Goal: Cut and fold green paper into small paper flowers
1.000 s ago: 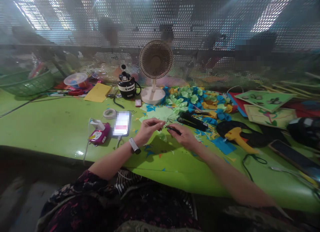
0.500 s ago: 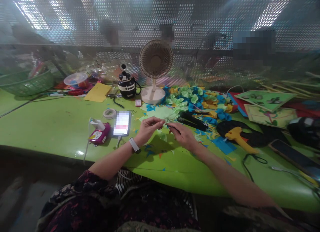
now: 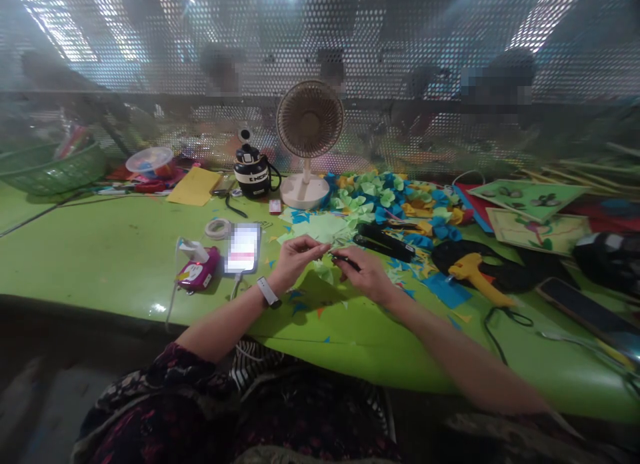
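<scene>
My left hand (image 3: 299, 256), with a pale watch band on the wrist, is closed in a pinch above the green table. What its fingertips hold is too small to make out. Facing it, with the fingertips almost meeting, my right hand (image 3: 364, 272) is closed round a slim dark tool (image 3: 347, 259) whose kind I cannot tell. Just below the fingers shows a pale green paper piece (image 3: 324, 272); whether it is held or lies on the table is unclear. Beyond my right hand lies a black stapler (image 3: 384, 243). Light green paper (image 3: 320, 225) lies behind the hands.
A pile of paper flowers (image 3: 385, 194) spreads behind the stapler, beside a small fan (image 3: 310, 121). To the right are a yellow glue gun (image 3: 477, 281) and a phone (image 3: 585, 311). Leftward are a lit phone (image 3: 243, 249), a tape roll (image 3: 218, 229) and a purple plug adapter (image 3: 199, 271).
My right hand has shifted and turned slightly, so the dark tool shows more clearly. My left hand stays in nearly the same pinch. The whole view has moved a little.
</scene>
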`<state>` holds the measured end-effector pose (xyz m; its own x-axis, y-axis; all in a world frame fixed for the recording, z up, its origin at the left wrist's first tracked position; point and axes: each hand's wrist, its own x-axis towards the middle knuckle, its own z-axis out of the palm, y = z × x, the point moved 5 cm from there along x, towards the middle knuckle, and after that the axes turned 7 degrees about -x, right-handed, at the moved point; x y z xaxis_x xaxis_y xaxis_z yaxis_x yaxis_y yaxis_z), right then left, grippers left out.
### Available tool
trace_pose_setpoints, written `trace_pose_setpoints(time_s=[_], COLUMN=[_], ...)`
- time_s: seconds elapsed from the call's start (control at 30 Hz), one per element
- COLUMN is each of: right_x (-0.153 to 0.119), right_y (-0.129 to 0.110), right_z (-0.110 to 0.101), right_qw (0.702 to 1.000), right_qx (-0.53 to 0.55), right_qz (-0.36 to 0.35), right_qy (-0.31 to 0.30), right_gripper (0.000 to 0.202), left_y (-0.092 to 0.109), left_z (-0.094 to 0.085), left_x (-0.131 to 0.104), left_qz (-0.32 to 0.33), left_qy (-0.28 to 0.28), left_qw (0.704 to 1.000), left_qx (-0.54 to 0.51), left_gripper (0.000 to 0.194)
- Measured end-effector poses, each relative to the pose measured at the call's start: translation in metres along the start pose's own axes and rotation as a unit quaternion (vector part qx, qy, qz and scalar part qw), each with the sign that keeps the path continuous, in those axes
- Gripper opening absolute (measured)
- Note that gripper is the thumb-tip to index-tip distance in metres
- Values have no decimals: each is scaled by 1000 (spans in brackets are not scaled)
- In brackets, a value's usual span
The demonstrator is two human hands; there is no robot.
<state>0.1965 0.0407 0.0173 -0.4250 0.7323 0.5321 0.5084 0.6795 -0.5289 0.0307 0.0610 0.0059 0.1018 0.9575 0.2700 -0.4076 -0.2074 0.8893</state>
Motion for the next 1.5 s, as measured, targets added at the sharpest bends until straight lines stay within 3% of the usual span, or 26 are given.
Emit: trace_pose_setpoints(time_s=[0.3,0.53,0.67,0.9,1.07,1.27,1.5], right_x=[1,3,3,2,2,3,2], right_y=[9,0,3,8,3,5,8], right_z=[4,-2,-2,0,-2,-1,3], right_qw=[995,999,997,995,998,994,990], right_qx=[71,36,65,88,55,89,117], right_qz=[50,0,29,24,1,55,62], right_qy=[-46,1,-4,-30,-12,-17,-43], right_gripper=[26,24,24,25,23,25,26], left_y=[0,3,2,5,5,2,1], left_z=[2,2,2,5,5,4,4], left_x=[1,-1,-1,-2,-2,-1,-1], left_qz=[3,4,10,30,25,17,24], left_qy=[-29,-17,-19,-53,-39,-31,-52], left_qw=[1000,1000,1000,997,998,999,998], left_qx=[-9,1,-7,38,34,17,35], left_gripper=[24,25,24,20,24,26,26])
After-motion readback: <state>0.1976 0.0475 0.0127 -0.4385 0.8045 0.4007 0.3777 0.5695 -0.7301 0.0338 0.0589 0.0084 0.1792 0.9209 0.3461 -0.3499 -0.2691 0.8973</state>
